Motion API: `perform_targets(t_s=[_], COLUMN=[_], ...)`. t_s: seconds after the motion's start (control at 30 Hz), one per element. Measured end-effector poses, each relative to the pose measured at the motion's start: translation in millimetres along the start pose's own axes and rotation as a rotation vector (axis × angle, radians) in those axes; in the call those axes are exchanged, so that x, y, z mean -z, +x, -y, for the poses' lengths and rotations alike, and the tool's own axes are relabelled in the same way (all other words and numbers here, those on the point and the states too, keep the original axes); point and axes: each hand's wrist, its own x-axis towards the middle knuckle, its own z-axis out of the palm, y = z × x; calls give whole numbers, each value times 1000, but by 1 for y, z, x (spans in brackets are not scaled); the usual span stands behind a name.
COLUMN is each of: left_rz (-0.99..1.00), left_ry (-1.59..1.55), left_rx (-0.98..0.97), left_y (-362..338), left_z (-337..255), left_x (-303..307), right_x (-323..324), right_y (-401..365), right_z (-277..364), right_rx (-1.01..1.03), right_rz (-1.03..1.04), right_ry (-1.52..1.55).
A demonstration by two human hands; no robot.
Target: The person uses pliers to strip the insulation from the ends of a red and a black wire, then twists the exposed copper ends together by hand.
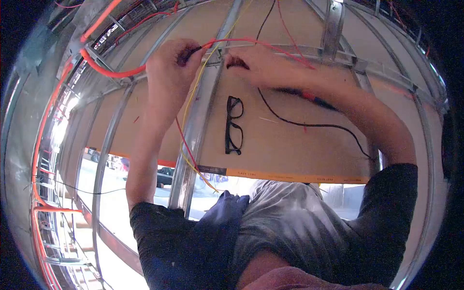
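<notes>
My left hand (171, 63) is closed around the end of an orange corrugated conduit (116, 74), which runs in from the left. Thin red wires (241, 40) come out past its fingertips and stretch to the right, above my right hand. My right hand (249, 62) is a short way off with its fingers curled; what they hold, if anything, is hidden. A yellow wire (197, 87) hangs between both hands, in front of a metal stud (195, 125). Under my right forearm shows a slim black and red tool (309, 96), partly covered.
Black-framed glasses (234, 125) and a black cable (314, 125) lie against the brown board (285, 150), whose edge carries orange printed tape (275, 174). Metal framing (333, 29) crosses the top. More orange conduit (48, 130) runs down the left side.
</notes>
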Motion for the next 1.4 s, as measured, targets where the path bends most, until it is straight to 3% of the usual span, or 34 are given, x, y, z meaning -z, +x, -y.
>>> perform_targets(t_s=[0.3, 0.5, 0.57, 0.6, 0.67, 0.8, 0.87, 0.9, 0.97, 1.0, 1.07, 1.1, 1.17, 1.2, 1.27, 1.4], left_rz=[-213, -132, 209, 213, 220, 192, 29, 35, -134, -133, -219, -224, -285, -295, -156, -175], left_ry=[181, 120, -249, -255, -593, -586, 81, 74, 458, 448, 565, 554, 449, 438, -30, 122], left_rx=[-140, 96, 483, 487, 464, 450, 102, 98, -100, -101, -270, -275, -288, -294, 213, 15], left_y=[-9, -4, 2, 0, -2, -4, -11, -17, -27, -30, -31, -31, -31, -32, -34, -36], left_z=[-3, 0, 7, 11, 19, 26, 18, 14, 4, 4, 5, 2, -6, -12, -22, -15], left_x=[-10, -2, 9, 12, 16, 17, 21, 20, 18, 19, 23, 23, 24, 24, 25, 27], right_x=[17, 45, 64, 74, 93, 129, 134, 133, 132, 126, 113, 109, 97, 96, 88, 98], right_y=[-58, -79, -85, -89, -98, -110, -119, -123, -129, -137, -154, -152, -144, -149, -159, -155], right_z=[43, 58, 68, 71, 75, 59, 37, 33, 26, 7, -36, -24, 7, -1, -27, -23], right_rx=[-32, -128, -196, -183, -189, -222, -213, -222, -437, -446, 42, 33, -473, -481, -275, -142], right_rz=[-57, 38, 106, 107, 99, 20, -22, -24, 96, 98, 55, 55, 155, 150, 176, 153], right_ry=[75, 216, 313, 350, 388, 162, -12, -14, -174, -178, -668, -677, -382, -396, -523, -543])
